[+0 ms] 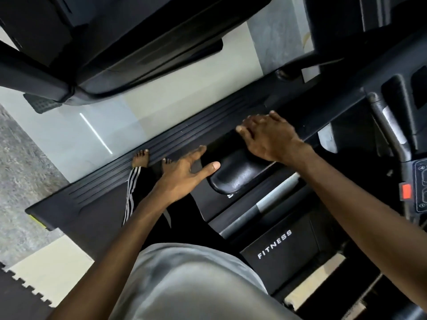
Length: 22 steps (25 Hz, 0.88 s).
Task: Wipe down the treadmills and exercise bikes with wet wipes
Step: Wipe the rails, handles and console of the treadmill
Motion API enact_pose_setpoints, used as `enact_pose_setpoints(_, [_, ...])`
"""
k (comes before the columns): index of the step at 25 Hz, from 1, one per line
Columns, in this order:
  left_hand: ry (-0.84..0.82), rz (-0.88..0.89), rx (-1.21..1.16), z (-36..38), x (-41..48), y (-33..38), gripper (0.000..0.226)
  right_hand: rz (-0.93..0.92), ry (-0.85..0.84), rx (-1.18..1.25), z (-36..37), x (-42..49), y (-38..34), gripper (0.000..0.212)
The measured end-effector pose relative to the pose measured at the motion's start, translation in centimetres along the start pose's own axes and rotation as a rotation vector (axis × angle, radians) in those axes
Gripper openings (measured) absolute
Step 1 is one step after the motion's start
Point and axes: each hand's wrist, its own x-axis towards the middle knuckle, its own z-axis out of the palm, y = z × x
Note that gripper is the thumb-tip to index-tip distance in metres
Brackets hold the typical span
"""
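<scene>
Two bare hands work at the padded black handrail (233, 179) of a treadmill (161, 144), whose ribbed side rail runs slantwise across the view beneath them. Right hand (270, 137) lies palm down on top of the handrail, fingers close together and lightly bent; whatever is under the palm is hidden, so I cannot tell whether it presses a wipe. Left hand (184, 172) is spread wide and holds nothing, thumb (215, 166) stretched toward the handrail's rounded end, just beside it. Below the hands, bare feet (141, 158) stand on the treadmill beneath striped trousers (131, 197). To the right are a console with a red button (406, 192) and the word FITNESS (275, 243) on a black panel. A second treadmill (115, 54) stands beyond the pale floor.
</scene>
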Motion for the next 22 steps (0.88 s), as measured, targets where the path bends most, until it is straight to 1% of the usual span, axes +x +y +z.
enact_pose_setpoints(1, [-0.014,0.009,-0.014,-0.1,0.1,-0.2,0.091,0.032,-0.034,-0.019,-0.1,0.7,0.5,0.065])
enact_pose_setpoints(2, [-0.023,0.032,-0.031,-0.1,0.2,-0.5,0.093,0.024,-0.057,-0.023,-0.2,0.9,0.2,0.066])
enact_pose_setpoints(5, [-0.054,0.066,-0.057,-0.1,0.4,-0.7,0.1,-0.157,-0.135,0.06,-0.9,-0.3,-3.7,0.061])
enact_pose_setpoints(7, [-0.073,0.077,-0.049,-0.4,0.6,-0.6,0.1,-0.231,-0.158,0.083,-1.1,-0.9,-5.2,0.059])
enact_pose_setpoints(8, [-0.089,0.073,-0.039,-0.7,0.7,-0.5,0.098,-0.218,-0.173,0.079,-1.3,-0.6,-4.7,0.058])
enact_pose_setpoints(11, [-0.14,0.086,0.007,-1.5,1.0,0.0,0.095,-0.013,-0.187,-0.025,-1.4,1.8,-0.9,0.058])
enact_pose_setpoints(12, [-0.152,0.092,0.024,-1.6,1.3,0.2,0.095,0.03,-0.186,-0.051,-1.6,2.3,-0.5,0.06])
enact_pose_setpoints(13, [-0.166,0.093,0.041,-1.7,1.6,0.3,0.093,0.021,-0.192,-0.039,-1.7,2.4,-1.0,0.062])
enact_pose_setpoints(15, [-0.196,0.081,0.056,-1.9,2.3,0.6,0.091,-0.111,-0.236,0.038,-1.8,1.6,-3.7,0.063])
enact_pose_setpoints(17, [-0.214,0.083,0.071,-1.9,2.6,0.6,0.095,-0.207,-0.252,0.059,-1.8,0.2,-5.2,0.062])
enact_pose_setpoints(18, [-0.216,0.082,0.077,-1.9,2.7,0.6,0.096,-0.182,-0.233,0.052,-1.9,0.3,-4.5,0.061])
enact_pose_setpoints(20, [-0.219,0.078,0.075,-2.0,2.8,0.6,0.093,0.008,-0.18,-0.006,-1.6,1.4,-1.3,0.059])
enact_pose_setpoints(22, [-0.235,0.085,0.067,-2.0,2.9,0.7,0.085,0.162,-0.07,-0.011,-1.6,1.3,1.5,0.059])
